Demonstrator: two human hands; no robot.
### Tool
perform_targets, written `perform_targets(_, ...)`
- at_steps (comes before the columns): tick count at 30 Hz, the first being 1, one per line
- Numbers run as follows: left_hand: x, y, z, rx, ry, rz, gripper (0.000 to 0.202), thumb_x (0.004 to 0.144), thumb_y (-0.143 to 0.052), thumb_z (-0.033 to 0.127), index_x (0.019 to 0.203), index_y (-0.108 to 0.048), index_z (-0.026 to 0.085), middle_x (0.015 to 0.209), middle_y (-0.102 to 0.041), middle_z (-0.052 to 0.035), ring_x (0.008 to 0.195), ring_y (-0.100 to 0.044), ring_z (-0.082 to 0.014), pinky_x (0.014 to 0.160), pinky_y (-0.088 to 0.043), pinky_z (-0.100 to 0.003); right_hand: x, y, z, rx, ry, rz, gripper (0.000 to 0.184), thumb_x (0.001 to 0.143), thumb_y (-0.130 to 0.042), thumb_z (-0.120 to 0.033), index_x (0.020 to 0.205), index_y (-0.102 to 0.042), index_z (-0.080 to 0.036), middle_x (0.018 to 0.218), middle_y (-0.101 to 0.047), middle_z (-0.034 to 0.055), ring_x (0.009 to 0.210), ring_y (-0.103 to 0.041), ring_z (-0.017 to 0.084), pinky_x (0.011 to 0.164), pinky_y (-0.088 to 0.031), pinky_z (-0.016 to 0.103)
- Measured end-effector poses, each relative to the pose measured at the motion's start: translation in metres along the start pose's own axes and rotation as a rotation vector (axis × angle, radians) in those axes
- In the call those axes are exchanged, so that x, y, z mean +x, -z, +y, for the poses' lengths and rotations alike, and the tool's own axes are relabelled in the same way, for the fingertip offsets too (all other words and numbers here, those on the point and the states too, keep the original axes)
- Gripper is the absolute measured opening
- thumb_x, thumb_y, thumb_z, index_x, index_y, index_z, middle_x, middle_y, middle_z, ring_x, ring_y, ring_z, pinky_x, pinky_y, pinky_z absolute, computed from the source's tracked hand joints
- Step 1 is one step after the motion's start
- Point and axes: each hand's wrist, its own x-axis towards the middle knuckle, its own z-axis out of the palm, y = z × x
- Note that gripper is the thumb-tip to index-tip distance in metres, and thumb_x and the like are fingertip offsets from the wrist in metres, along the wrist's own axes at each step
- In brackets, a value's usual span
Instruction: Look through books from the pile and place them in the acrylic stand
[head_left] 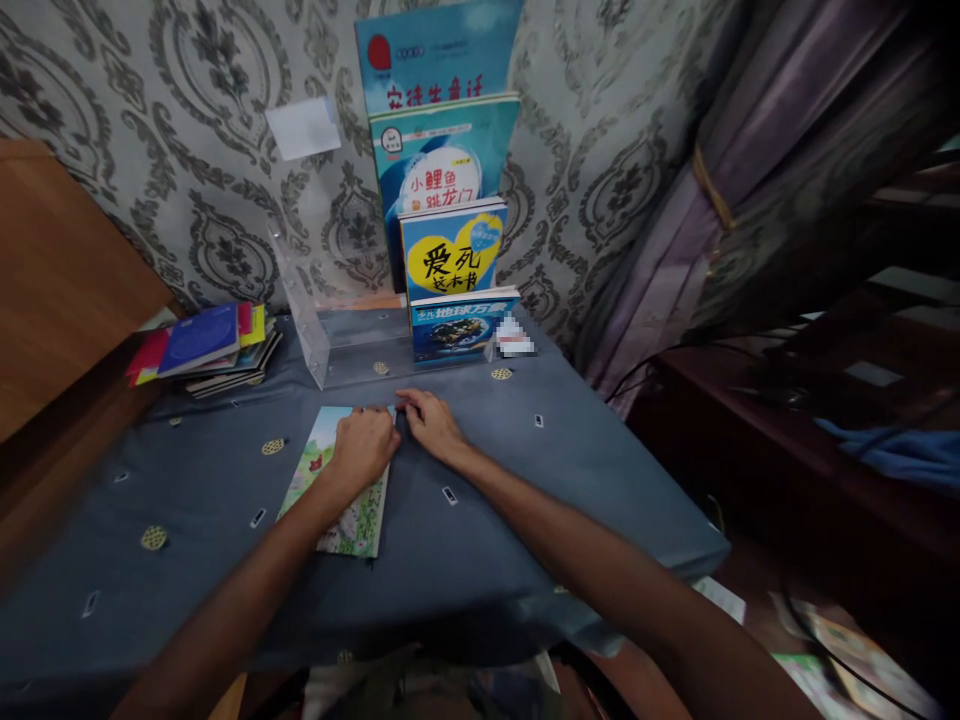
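A thin book (352, 535) with a green meadow cover and a light blue top lies flat on the cloth-covered table. My left hand (366, 445) rests on its upper right part, fingers curled over toward the right edge. Beside the book's top right corner is my right hand (433, 425), with its fingers bent and the fingertips close to that corner. Whether those fingertips pinch anything is too small to tell. Behind both hands stands a clear acrylic book rack (319, 350), holding several upright books in steps, with a blue globe-cover book (454, 335) at the front.
A loose pile of books (199, 340) sits at the table's back left, near a brown wooden panel (67, 270). Patterned curtain (225, 240) hangs behind the rack. A white pixelated object (515, 338) is right of it. Cables (660, 350) hang off the right side.
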Motion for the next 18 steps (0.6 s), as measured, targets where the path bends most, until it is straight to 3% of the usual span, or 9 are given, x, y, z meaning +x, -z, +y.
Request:
perform_targets(8, -0.0008, 0.0026, -0.0094, -0.043, 0.038, 0.023, 0.038, 0.096, -0.040, 0.028, 0.093, -0.075, 0.014, 0.096, -0.075, -0.0154, 0.092, -0.072, -0.0310, 0.071, -0.048, -0.036, -0.0013, 0.0050, -0.0044, -0.013, -0.045, 0.024, 0.040, 0.091, -0.048, -0.008, 0.128, -0.060, -0.019, 0.104, -0.076, 0.0063, 0.110, -0.063, 0.022, 0.100, -0.045, 0.038)
perform_targets(18, -0.0035, 0.0000, -0.0101, -0.052, 0.022, 0.076, 0.039, 0.096, -0.039, 0.026, 0.090, -0.075, 0.016, 0.096, -0.075, -0.0117, 0.091, -0.071, -0.0281, 0.068, -0.046, -0.034, -0.0019, 0.0081, -0.0053, 0.044, 0.065, 0.108, 0.043, 0.091, -0.044, -0.009, 0.130, -0.059, -0.021, 0.108, -0.075, 0.0061, 0.109, -0.061, 0.023, 0.098, -0.047, 0.040)
